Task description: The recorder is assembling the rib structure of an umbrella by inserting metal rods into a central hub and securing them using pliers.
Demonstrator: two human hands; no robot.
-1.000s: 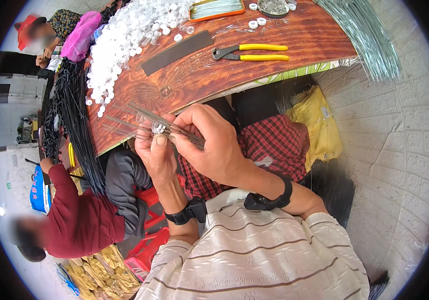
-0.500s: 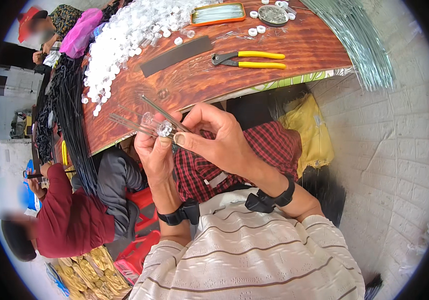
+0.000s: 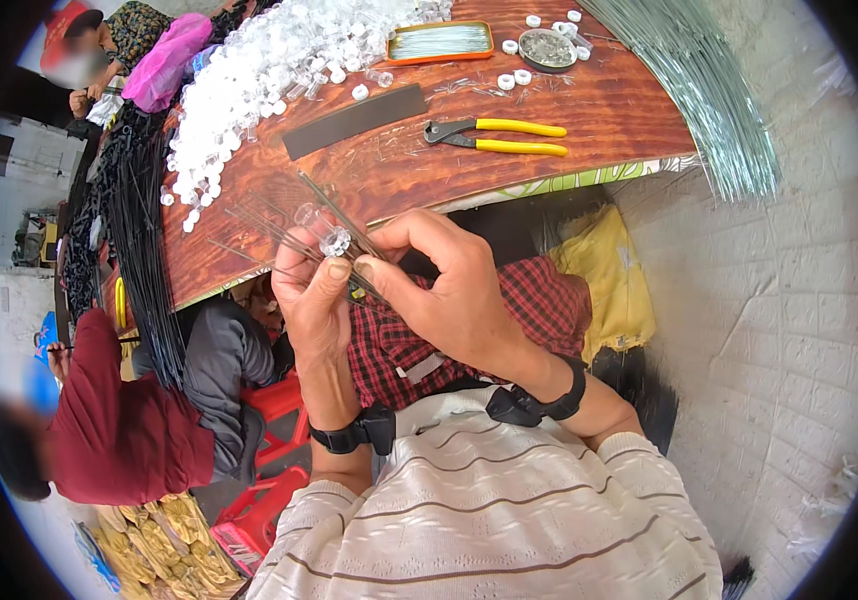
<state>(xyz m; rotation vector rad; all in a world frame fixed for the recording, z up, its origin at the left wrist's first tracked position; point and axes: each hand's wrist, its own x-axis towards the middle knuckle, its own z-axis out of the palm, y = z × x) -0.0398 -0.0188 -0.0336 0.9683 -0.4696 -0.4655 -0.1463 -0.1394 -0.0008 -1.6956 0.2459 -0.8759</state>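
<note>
Head view: from my remote seat I see both hands close together, just off centre toward 10 o'clock, raised where the near edge of the tabletop (image 3: 629, 105) runs behind them. The left hand (image 3: 315, 300) pinches a clear plastic piece (image 3: 336, 242) with its thumb pressed to the underside, and a second clear ring (image 3: 308, 213) sits just beyond it toward 11 o'clock. The right hand (image 3: 454, 285) has thumb and forefinger closed on thin rods (image 3: 326, 205), which slant up toward 11 o'clock past the clear piece; more thin wires (image 3: 261, 222) fan out from the left fingers toward 10 o'clock. I cannot tell whether any rod passes through the piece. On the tabletop, a dark flat strip (image 3: 356, 122) lies at 11 o'clock, with a heap of clear and white caps (image 3: 269, 75) beyond it. Yellow-handled pliers (image 3: 509, 125) lie at 1 o'clock, jaws toward the strip. An orange-rimmed tray (image 3: 439, 59) of fine wires sits at 12 o'clock, and a round dish (image 3: 549, 70) at 1 o'clock with white rings near it. A pale wire bundle (image 3: 699, 105) hangs over the edge at 2 o'clock. A red plaid cloth (image 3: 544, 300) and a yellow sack (image 3: 609, 275) show at 3 o'clock; a co-worker in dark red (image 3: 124, 415) sits at 8 o'clock.
</note>
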